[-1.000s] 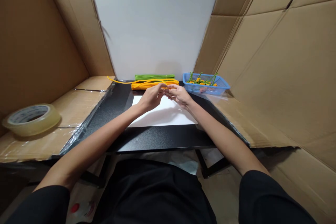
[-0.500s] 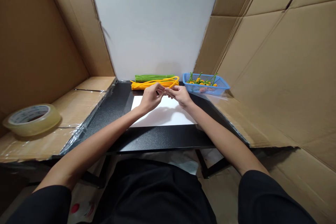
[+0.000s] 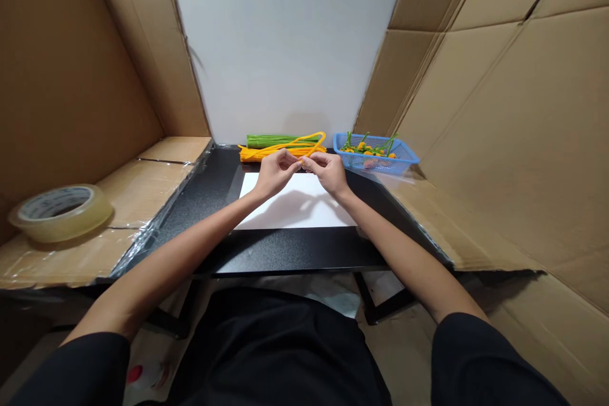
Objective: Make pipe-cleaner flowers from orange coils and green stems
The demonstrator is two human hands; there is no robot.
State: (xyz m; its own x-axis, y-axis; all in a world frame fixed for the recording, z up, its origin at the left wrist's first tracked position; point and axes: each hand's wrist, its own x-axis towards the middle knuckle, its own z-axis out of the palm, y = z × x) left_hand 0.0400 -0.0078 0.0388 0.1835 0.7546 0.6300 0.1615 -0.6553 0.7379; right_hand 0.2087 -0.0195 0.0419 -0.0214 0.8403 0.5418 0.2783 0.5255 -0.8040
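Note:
Above a white sheet point(image 3: 295, 212), both my hands pinch one orange-yellow pipe cleaner point(image 3: 321, 137), which curves up in a loop in front of the wall. My left hand point(image 3: 276, 172) is closed on it with thumb and fingertips, and my right hand point(image 3: 328, 172) pinches it right beside, the fingertips nearly meeting. What the pinched part looks like is mostly hidden by the fingers. Just behind lies a bundle of orange-yellow pipe cleaners point(image 3: 252, 154), and a bundle of green pipe cleaners point(image 3: 271, 139) sits farther back.
To the right stands a blue mesh basket point(image 3: 404, 155) with several small orange-and-green pieces. A big roll of clear tape point(image 3: 90, 219) rests on the cardboard ledge at left. Cardboard walls point(image 3: 514, 108) flank the black table point(image 3: 295, 254). A red-capped bottle point(image 3: 143, 374) is below.
The loop of the pipe cleaner now stands higher and more to the right. My hands stay close together, with fingers slightly shifted at the pinch. The view has shifted slightly.

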